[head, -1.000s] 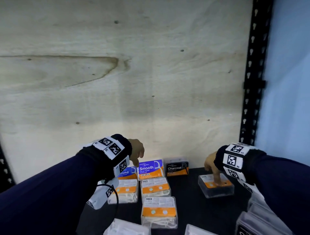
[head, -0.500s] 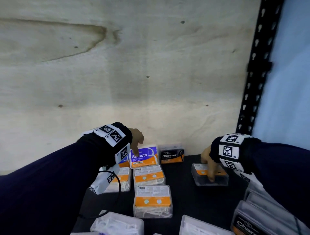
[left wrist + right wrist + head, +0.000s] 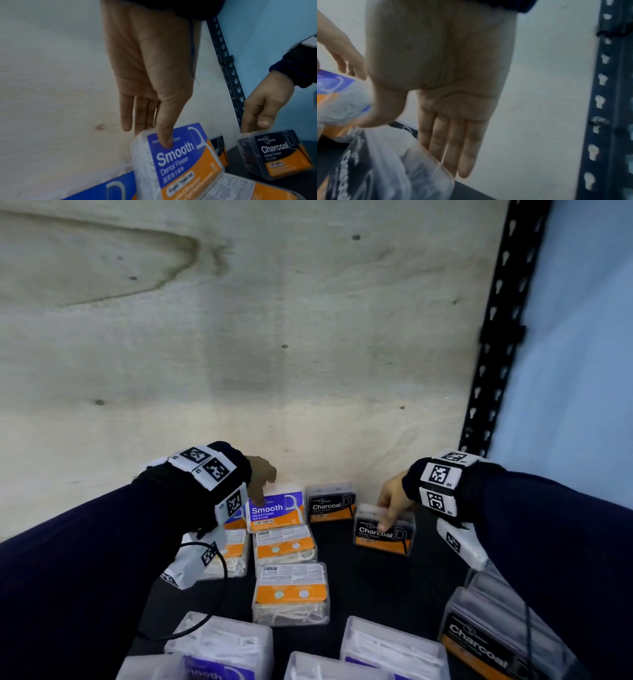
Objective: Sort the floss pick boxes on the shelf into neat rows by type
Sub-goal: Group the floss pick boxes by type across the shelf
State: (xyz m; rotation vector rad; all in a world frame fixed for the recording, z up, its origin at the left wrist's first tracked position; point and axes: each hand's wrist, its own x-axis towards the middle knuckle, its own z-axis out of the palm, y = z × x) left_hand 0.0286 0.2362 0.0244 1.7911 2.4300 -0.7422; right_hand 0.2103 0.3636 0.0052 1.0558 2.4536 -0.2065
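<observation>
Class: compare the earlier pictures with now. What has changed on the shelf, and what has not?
The right hand has tipped its Charcoal box from flat up onto its edge, label forward, thumb and fingers gripping it. The left hand stays on the upright Smooth box; other boxes unmoved.

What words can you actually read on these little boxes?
"Smooth Dental Flosser": purple box under the left hand.
"Charcoal": black box gripped by the right hand.
"Charcoal": black box at the back wall.
"Charcoal": front-right box.
"...mooth", cut off: front-left box.
Barcode stickers and small print: unreadable.
</observation>
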